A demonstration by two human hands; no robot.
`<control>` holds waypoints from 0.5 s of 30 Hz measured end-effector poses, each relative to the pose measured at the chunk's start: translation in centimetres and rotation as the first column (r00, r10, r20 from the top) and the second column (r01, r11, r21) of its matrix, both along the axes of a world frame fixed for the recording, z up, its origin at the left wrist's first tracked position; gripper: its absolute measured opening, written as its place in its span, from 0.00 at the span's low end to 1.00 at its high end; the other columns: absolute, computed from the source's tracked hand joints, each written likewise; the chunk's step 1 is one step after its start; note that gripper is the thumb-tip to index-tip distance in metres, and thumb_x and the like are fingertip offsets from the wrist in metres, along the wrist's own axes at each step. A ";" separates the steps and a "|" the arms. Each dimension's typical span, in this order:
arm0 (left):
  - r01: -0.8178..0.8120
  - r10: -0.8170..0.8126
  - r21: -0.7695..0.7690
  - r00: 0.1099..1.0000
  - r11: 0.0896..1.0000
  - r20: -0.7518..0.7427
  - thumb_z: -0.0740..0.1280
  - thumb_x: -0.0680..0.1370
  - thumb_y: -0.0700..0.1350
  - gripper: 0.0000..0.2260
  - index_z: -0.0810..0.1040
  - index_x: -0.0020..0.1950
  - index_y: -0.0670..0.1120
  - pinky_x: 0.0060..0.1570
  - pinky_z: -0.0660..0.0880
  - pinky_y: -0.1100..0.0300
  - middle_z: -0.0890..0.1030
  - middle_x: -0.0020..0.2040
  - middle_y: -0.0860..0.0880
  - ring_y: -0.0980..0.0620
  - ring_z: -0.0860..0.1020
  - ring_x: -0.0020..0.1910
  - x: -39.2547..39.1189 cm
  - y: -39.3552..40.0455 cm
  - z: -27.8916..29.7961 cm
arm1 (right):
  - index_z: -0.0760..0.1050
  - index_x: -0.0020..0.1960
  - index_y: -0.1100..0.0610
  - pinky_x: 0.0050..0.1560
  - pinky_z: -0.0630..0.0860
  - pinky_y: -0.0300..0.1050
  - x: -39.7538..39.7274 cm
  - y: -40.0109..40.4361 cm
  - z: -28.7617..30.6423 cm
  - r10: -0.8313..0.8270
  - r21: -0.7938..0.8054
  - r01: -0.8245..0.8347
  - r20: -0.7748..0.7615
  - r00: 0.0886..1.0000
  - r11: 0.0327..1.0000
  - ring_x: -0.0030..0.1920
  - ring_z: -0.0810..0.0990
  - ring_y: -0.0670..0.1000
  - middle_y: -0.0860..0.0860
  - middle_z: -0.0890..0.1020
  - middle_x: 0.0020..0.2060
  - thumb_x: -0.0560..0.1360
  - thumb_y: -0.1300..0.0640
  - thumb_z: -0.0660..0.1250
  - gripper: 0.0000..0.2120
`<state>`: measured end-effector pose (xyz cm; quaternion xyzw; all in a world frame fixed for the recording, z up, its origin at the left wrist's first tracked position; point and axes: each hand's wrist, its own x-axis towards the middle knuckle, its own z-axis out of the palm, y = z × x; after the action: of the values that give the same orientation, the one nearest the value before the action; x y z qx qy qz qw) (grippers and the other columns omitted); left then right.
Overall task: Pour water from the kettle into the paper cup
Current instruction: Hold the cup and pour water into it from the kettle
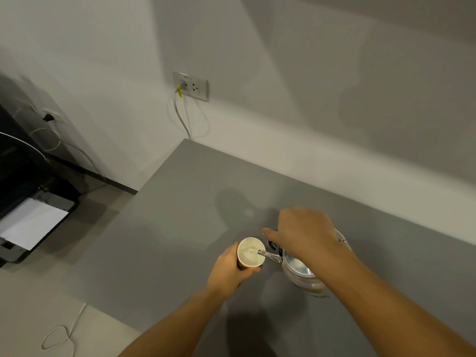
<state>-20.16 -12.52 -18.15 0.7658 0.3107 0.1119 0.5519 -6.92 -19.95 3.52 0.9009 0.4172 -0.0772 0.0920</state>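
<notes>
Fingers of both hands hold: left hand [229,270] wraps the paper cup [251,252], right hand [302,231] grips the kettle [300,269] from above.
Over the grey worktop [159,240], the tilted kettle's spout [269,255] reaches over the cup's rim.

Left hand [228,271] gripping paper cup [251,252], right hand [304,231] tilting kettle [298,269]
</notes>
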 end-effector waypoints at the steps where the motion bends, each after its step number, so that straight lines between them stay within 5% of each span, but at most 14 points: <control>1: 0.000 0.000 -0.004 1.000 1.000 0.001 0.81 0.68 0.54 0.27 0.78 0.65 0.54 0.57 0.78 0.61 0.84 0.58 0.58 0.59 0.81 0.57 0.0 0.0 0.1 | 0.65 0.28 0.52 0.27 0.60 0.43 0.0 0.0 0.0 0.003 0.002 -0.003 0.002 1.000 1.000 0.26 0.66 0.48 0.49 0.70 0.27 0.75 0.38 0.63 0.24; 15: 0.001 -0.002 -0.006 1.000 1.000 -0.007 0.81 0.67 0.54 0.28 0.78 0.65 0.55 0.54 0.77 0.66 0.84 0.57 0.58 0.60 0.81 0.56 0.0 0.0 0.2 | 0.65 0.28 0.52 0.26 0.57 0.43 -0.2 0.2 0.0 0.017 -0.004 -0.017 0.008 1.000 1.000 0.26 0.66 0.48 0.48 0.70 0.27 0.75 0.39 0.63 0.24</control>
<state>-20.15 -12.55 -17.92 0.7648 0.3122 0.1081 0.5531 -7.11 -19.73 3.52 0.8974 0.4242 -0.0736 0.0961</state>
